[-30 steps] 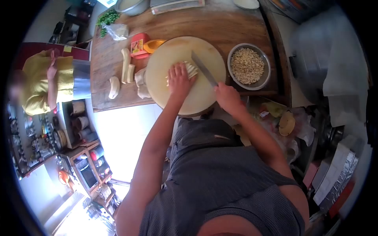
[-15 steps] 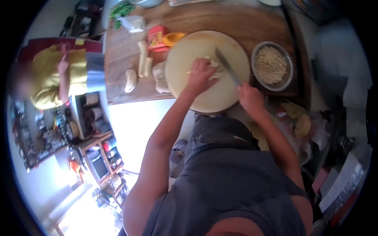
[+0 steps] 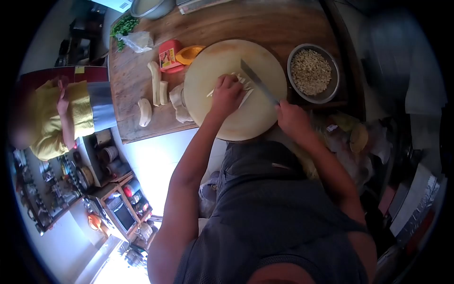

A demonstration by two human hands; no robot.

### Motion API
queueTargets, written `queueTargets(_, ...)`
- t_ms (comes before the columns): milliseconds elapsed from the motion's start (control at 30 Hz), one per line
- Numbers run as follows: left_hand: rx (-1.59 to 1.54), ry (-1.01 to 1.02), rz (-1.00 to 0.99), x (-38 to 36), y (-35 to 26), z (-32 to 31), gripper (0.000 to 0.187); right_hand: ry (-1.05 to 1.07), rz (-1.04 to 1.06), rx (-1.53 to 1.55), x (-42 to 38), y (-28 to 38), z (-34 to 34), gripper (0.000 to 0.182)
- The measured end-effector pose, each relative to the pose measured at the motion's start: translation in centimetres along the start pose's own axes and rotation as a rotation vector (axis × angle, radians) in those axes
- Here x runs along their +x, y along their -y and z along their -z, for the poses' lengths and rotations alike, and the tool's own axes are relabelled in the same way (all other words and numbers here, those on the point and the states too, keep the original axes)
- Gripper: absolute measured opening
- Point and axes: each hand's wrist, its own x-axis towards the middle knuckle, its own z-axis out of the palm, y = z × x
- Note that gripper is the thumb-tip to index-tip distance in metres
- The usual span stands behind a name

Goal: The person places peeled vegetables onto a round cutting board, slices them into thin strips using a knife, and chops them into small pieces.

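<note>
A round pale cutting board (image 3: 255, 116) lies at the table's front edge. My right hand (image 3: 292, 117) is closed round the handle of a knife (image 3: 260, 83), whose blade slants up to the left over the board. My left hand (image 3: 228, 94) presses down on pale cut strips (image 3: 245, 97) on the board, its fingers bent and close together. Some strips stick out on both sides of that hand, near the blade. Right of the board stands a metal bowl (image 3: 336, 78) of small chopped pieces.
On the wooden table (image 3: 135, 87) are peeled pale pieces (image 3: 155, 83), a red packet (image 3: 169, 57), an orange tool (image 3: 189, 54), a plastic bag (image 3: 139, 41) and green herbs (image 3: 124, 28). A person in yellow (image 3: 75, 109) is beyond the left side.
My left hand has drawn its fingers in; they were more spread before. More long strips show beside it. The whole view has shifted, so the table sits further left.
</note>
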Motion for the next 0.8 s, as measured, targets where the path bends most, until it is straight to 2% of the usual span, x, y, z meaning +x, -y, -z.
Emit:
queueTargets(67,0.035,0.016,-0.016,0.1,0.1,0.1,0.015,-0.013,0.021,0.016,0.0,-0.2,-0.2,0.023)
queueTargets(133,0.031,0.02,-0.017,0.3,0.0,0.2,0.015,-0.123,0.1,0.049,-0.1,-0.7,-0.5,0.022)
queueTargets(267,0.035,0.037,-0.001,0.5,-0.1,0.2,0.015,-0.142,0.153,0.083,-0.9,-0.5,0.2,0.021)
queueTargets(333,0.029,0.039,-0.003,0.5,0.1,0.0,0.015,-0.165,0.255,0.084,-1.2,-0.3,0.3,0.018)
queueTargets(567,0.018,0.032,-0.007,0.6,0.4,0.1,0.014,-0.093,0.223,0.058,1.2,1.6,-0.2,0.013)
queueTargets(633,0.02,0.04,-0.003,0.5,0.7,-0.1,0.014,-0.123,0.329,0.068,3.7,1.9,-2.2,0.012)
queueTargets(800,-0.012,0.088,0.02,0.0,0.6,0.3,0.02,-0.13,0.284,0.072,5.6,3.4,-2.5,0.015)
